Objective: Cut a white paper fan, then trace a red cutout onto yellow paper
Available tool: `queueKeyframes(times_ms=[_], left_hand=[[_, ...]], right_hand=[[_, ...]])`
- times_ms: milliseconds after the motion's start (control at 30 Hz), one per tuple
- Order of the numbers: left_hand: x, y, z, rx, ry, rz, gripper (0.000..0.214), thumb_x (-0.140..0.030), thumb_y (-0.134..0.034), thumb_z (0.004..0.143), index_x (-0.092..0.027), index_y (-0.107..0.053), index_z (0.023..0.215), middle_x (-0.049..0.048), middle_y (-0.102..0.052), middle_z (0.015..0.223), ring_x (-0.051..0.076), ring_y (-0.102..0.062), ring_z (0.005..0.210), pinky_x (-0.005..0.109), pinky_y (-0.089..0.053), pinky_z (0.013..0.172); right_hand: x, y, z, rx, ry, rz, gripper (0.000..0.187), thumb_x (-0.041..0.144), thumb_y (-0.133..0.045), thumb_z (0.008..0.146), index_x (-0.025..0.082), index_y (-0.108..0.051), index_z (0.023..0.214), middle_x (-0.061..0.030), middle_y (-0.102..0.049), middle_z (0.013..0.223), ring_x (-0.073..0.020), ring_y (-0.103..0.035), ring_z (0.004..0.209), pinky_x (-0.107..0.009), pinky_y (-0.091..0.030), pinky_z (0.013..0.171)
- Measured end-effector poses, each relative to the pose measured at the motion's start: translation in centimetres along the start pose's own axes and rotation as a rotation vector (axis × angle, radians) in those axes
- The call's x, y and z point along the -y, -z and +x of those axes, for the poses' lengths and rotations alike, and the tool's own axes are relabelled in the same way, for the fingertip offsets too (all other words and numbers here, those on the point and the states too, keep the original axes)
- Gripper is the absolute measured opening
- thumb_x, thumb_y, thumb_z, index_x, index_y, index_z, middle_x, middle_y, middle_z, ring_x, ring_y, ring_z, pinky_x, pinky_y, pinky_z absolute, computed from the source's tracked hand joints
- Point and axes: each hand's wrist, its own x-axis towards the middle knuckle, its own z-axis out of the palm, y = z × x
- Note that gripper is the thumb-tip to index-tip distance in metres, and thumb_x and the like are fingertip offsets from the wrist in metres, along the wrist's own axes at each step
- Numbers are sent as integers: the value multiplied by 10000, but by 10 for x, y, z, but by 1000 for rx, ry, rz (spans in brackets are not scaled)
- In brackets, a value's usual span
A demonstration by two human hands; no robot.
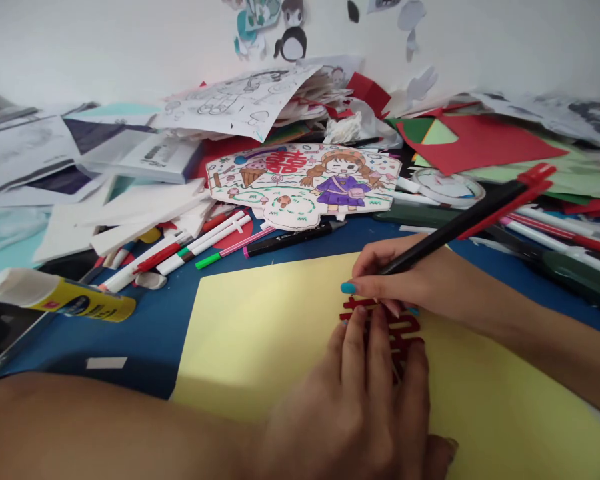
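A yellow sheet of paper [250,327] lies in front of me, with a red paper cut-out [405,328] on it. My left hand [350,400] rests over the cut-out, fingers stretched out and pressing it against the sheet. Between the closed fingers of my right hand [405,280] is a black pen [460,223] with a red end, slanting up to the right. Its tip is hidden behind the fingers, close to the cut-out's upper edge. The left fingers cover much of the cut-out's middle.
A glue stick [65,297] lies at the left, near a small white paper strip [107,363]. Several markers [205,243] lie beyond the sheet. Behind them are a coloured drawing of a girl [300,183], heaped papers [240,100] and red paper [495,140].
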Motion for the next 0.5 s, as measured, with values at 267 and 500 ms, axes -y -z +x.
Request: queueKeyframes(times_ms=[267,500], left_hand=[[1,-1,0,6,-9,-11,484,-366,-302,926,-77,-585,1191,148,-613,1164,273,-605,1067,325,-554,842],[0,0,0,10,-13,-2,476,-350,-305,923,-75,-582,1195,149,-613,1164,280,-603,1068,332,-550,852]], right_hand=[[5,-8,-4,-94,-75,46,335,470,-686,684,195,-535,567,42,-457,333,-73,-394,290,-189,-284,318],[7,-11,-4,-174,-104,63,330,457,-708,668,198,-531,564,52,-444,343,-64,-372,277,-179,-268,281]])
